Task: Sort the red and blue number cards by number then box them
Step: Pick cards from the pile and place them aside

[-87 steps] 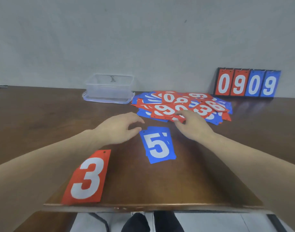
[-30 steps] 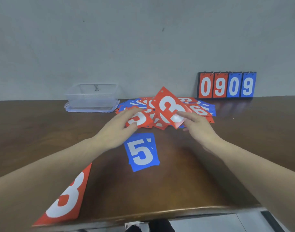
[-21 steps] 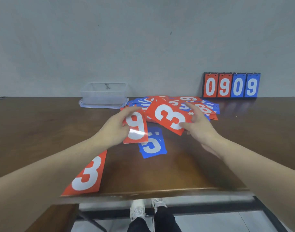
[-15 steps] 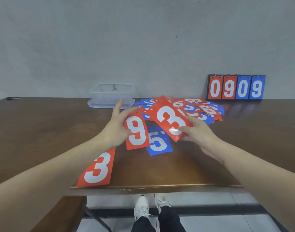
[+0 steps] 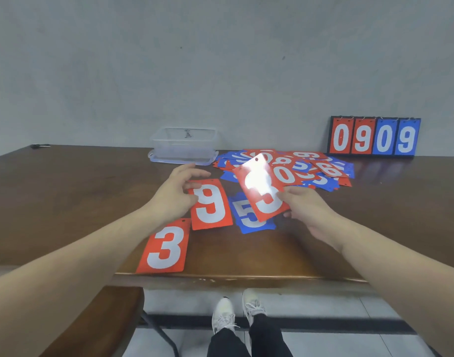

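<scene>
My left hand [image 5: 175, 192] holds a red 9 card [image 5: 211, 204] by its upper left corner, low over the table. My right hand [image 5: 304, 207] grips a red 3 card [image 5: 262, 186], tilted and glaring with reflected light, above a blue 5 card [image 5: 249, 220] that lies flat. Another red 3 card [image 5: 166, 247] lies near the table's front edge. A loose pile of red and blue number cards [image 5: 305, 168] is spread behind my hands. A clear plastic box [image 5: 184, 145] stands at the back, left of the pile.
A scoreboard stand [image 5: 373, 136] reading 0909 leans against the wall at the back right. A dark pen [image 5: 40, 145] lies at the far left edge. The wooden table [image 5: 66, 191] ends just in front of me, and my feet show below it.
Both hands lifted a card from the pile and drew it toward me: the left a red 9, the right a red 3. The 9 has come down beside the blue 5.
</scene>
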